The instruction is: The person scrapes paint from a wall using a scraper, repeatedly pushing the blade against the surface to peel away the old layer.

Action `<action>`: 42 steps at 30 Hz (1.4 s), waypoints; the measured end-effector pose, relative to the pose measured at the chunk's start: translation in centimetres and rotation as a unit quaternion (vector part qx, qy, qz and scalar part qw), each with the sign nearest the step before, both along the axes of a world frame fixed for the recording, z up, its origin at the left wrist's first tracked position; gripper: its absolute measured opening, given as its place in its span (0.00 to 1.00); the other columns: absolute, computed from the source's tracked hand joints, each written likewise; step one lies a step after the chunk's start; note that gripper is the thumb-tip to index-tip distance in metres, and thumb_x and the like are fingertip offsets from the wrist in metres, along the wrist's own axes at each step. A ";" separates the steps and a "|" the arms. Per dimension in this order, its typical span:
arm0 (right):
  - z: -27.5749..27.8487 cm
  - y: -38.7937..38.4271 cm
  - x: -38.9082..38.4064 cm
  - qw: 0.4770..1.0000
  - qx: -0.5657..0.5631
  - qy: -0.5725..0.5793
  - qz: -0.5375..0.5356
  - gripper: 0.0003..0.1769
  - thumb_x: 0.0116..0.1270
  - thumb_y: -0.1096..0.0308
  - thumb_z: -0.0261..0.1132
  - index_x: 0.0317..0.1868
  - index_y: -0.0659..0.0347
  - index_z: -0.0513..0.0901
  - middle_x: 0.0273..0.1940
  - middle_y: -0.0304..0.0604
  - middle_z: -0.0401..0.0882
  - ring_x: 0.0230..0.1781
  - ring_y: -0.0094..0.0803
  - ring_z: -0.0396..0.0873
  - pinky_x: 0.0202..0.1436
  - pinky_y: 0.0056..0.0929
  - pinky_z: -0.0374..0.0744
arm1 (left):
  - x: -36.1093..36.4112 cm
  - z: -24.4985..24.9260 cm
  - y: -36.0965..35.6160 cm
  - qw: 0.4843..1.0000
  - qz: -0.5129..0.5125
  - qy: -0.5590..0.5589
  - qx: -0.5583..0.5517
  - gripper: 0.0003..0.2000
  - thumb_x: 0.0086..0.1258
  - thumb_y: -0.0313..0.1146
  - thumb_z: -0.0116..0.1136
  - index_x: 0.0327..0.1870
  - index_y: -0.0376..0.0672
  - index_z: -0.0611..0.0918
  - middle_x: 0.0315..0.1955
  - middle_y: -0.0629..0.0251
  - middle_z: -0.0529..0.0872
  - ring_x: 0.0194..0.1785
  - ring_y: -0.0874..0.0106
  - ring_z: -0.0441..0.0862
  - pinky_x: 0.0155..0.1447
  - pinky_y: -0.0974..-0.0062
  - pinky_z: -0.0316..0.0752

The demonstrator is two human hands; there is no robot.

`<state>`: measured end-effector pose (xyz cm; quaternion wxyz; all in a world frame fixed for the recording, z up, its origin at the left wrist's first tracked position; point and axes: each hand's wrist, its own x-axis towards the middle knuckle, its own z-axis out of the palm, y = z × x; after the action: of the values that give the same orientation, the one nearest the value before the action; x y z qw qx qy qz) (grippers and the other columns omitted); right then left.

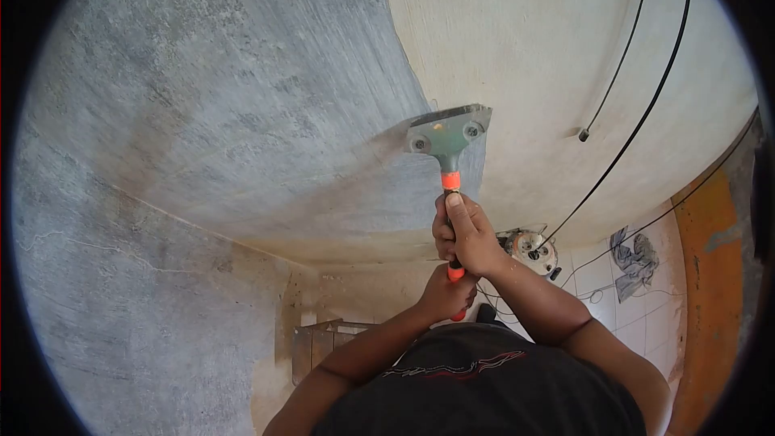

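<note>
A wide wall scraper [449, 134] with a green head and an orange-and-black handle is held in front of the wall. Its blade edge lies at the border between the grey, scraped-looking surface [307, 73] and the cream coating [517, 40]. My right hand [467, 230] wraps round the upper handle, thumb laid along it. Lower down, my left hand [448, 292] is closed round the handle's end. Whether the blade presses on the wall is hard to tell.
Black cables [646, 113] hang down the right side, one ending in a small fitting [583, 135]. Below stand a round white device [533, 252] and a crumpled grey cloth or bag [635, 265] on the tiled floor [626, 315]. An orange panel [710, 274] is at right, a metal frame [315, 347] lower left.
</note>
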<state>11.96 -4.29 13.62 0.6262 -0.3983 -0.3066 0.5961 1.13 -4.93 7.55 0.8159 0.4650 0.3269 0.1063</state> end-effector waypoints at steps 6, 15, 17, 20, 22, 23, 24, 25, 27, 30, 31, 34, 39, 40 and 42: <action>-2.2 -0.7 -0.5 0.998 -0.067 -0.003 -0.004 0.19 0.72 0.49 0.40 0.34 0.55 0.63 0.19 0.32 0.58 0.13 0.18 0.57 0.16 0.20 0.62 | -0.6 -2.0 -2.1 0.999 -0.005 0.035 -0.031 0.14 0.67 0.36 0.51 0.20 0.42 0.68 0.11 0.71 0.69 0.13 0.79 0.65 0.18 0.79 0.59; -2.2 0.0 -0.9 0.999 -0.040 0.004 0.001 0.18 0.73 0.50 0.40 0.34 0.55 0.63 0.19 0.32 0.58 0.13 0.18 0.56 0.16 0.19 0.60 | -1.0 -1.9 -0.7 0.999 -0.001 -0.018 -0.037 0.14 0.65 0.34 0.51 0.20 0.42 0.66 0.10 0.70 0.66 0.13 0.77 0.65 0.18 0.79 0.60; -2.5 0.0 -1.0 0.999 -0.050 0.019 -0.003 0.18 0.73 0.50 0.41 0.33 0.54 0.63 0.19 0.32 0.58 0.13 0.18 0.56 0.16 0.19 0.60 | -0.9 -2.1 -1.4 0.999 0.003 0.039 -0.028 0.14 0.65 0.34 0.51 0.20 0.42 0.66 0.10 0.69 0.66 0.13 0.77 0.65 0.18 0.79 0.60; -1.5 0.4 -0.8 1.000 -0.021 -0.006 -0.002 0.17 0.73 0.50 0.40 0.34 0.54 0.62 0.19 0.32 0.58 0.13 0.18 0.56 0.16 0.19 0.60 | -0.4 -1.4 0.5 1.000 0.003 0.021 -0.011 0.14 0.65 0.34 0.51 0.20 0.41 0.66 0.10 0.70 0.67 0.13 0.77 0.65 0.19 0.78 0.61; -0.8 0.7 -0.8 1.000 -0.009 0.003 -0.004 0.17 0.73 0.50 0.40 0.34 0.54 0.62 0.19 0.32 0.58 0.13 0.18 0.56 0.16 0.19 0.61 | -0.7 -1.4 0.7 1.000 0.011 -0.005 0.007 0.14 0.65 0.34 0.51 0.20 0.41 0.66 0.10 0.70 0.67 0.13 0.77 0.65 0.19 0.77 0.62; -0.5 0.9 -0.8 1.000 0.012 0.008 -0.009 0.17 0.73 0.50 0.41 0.34 0.54 0.62 0.19 0.32 0.58 0.13 0.18 0.56 0.15 0.19 0.61 | -0.9 -1.7 0.6 1.000 0.009 -0.002 0.010 0.13 0.65 0.34 0.51 0.21 0.41 0.67 0.11 0.70 0.67 0.13 0.77 0.65 0.19 0.77 0.62; -0.6 0.9 -0.8 1.000 0.018 0.006 -0.008 0.17 0.73 0.50 0.41 0.34 0.54 0.62 0.19 0.32 0.58 0.13 0.18 0.56 0.15 0.19 0.61 | -1.0 -2.1 0.5 1.000 0.006 -0.003 0.016 0.13 0.65 0.34 0.51 0.21 0.41 0.67 0.11 0.70 0.68 0.13 0.77 0.66 0.19 0.76 0.63; -1.2 0.6 -0.9 1.000 -0.006 0.005 -0.008 0.18 0.72 0.50 0.41 0.34 0.55 0.62 0.19 0.32 0.58 0.13 0.18 0.56 0.15 0.19 0.61 | -1.0 -2.3 0.4 1.000 0.002 -0.003 0.022 0.13 0.65 0.34 0.51 0.21 0.42 0.68 0.11 0.70 0.68 0.14 0.77 0.66 0.19 0.76 0.63; -2.4 -0.2 -1.2 1.000 -0.027 0.004 -0.009 0.18 0.72 0.49 0.41 0.34 0.55 0.62 0.19 0.32 0.58 0.13 0.18 0.56 0.15 0.19 0.61 | -1.1 -2.7 -0.9 0.998 0.003 0.054 0.020 0.12 0.65 0.34 0.51 0.22 0.42 0.68 0.12 0.70 0.67 0.14 0.77 0.66 0.20 0.76 0.62; -2.2 -0.4 -1.1 0.997 -0.068 0.022 -0.005 0.18 0.72 0.49 0.41 0.35 0.54 0.63 0.19 0.31 0.58 0.13 0.17 0.56 0.16 0.19 0.60 | -1.2 -2.2 -0.6 0.998 -0.018 0.040 -0.049 0.11 0.66 0.33 0.50 0.22 0.43 0.68 0.12 0.71 0.67 0.15 0.78 0.66 0.20 0.77 0.62; -1.1 0.0 -0.9 0.997 -0.071 0.022 -0.006 0.18 0.72 0.49 0.41 0.35 0.54 0.63 0.19 0.31 0.58 0.13 0.17 0.56 0.16 0.19 0.60 | -0.9 -1.6 0.3 1.000 -0.013 0.008 -0.020 0.11 0.66 0.32 0.50 0.22 0.43 0.68 0.12 0.71 0.67 0.15 0.78 0.65 0.20 0.78 0.61; 1.5 1.1 -0.3 0.999 0.034 0.012 -0.002 0.18 0.72 0.48 0.41 0.34 0.54 0.63 0.18 0.31 0.57 0.13 0.17 0.55 0.16 0.18 0.60 | -0.3 0.1 1.3 1.000 -0.004 -0.022 -0.006 0.10 0.66 0.31 0.50 0.22 0.43 0.68 0.12 0.71 0.67 0.15 0.79 0.65 0.20 0.78 0.61; -1.7 -0.2 -1.0 0.999 -0.027 0.017 -0.010 0.18 0.72 0.48 0.41 0.34 0.54 0.63 0.18 0.31 0.57 0.13 0.17 0.55 0.16 0.19 0.60 | -0.9 -2.2 -0.4 0.997 -0.031 0.041 0.053 0.15 0.67 0.38 0.50 0.20 0.41 0.70 0.10 0.70 0.70 0.13 0.78 0.68 0.18 0.78 0.61; -2.1 -0.3 -1.0 0.998 -0.057 0.030 -0.006 0.18 0.72 0.48 0.41 0.34 0.54 0.63 0.18 0.31 0.57 0.13 0.18 0.54 0.16 0.19 0.59 | -0.9 -2.4 -0.6 0.999 -0.034 0.029 0.008 0.16 0.67 0.40 0.51 0.19 0.41 0.70 0.11 0.70 0.70 0.13 0.78 0.68 0.18 0.77 0.61; -1.2 0.2 -0.7 0.999 -0.033 0.014 -0.008 0.18 0.72 0.48 0.41 0.34 0.54 0.63 0.18 0.31 0.57 0.13 0.18 0.54 0.16 0.19 0.59 | -0.7 -1.7 0.1 0.998 -0.029 0.021 0.046 0.16 0.67 0.39 0.51 0.19 0.41 0.70 0.11 0.71 0.70 0.13 0.78 0.68 0.18 0.78 0.61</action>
<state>11.26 -4.12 12.40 0.6218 -0.4126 -0.2749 0.6063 0.48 -4.80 5.82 0.7892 0.5138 0.3247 0.0879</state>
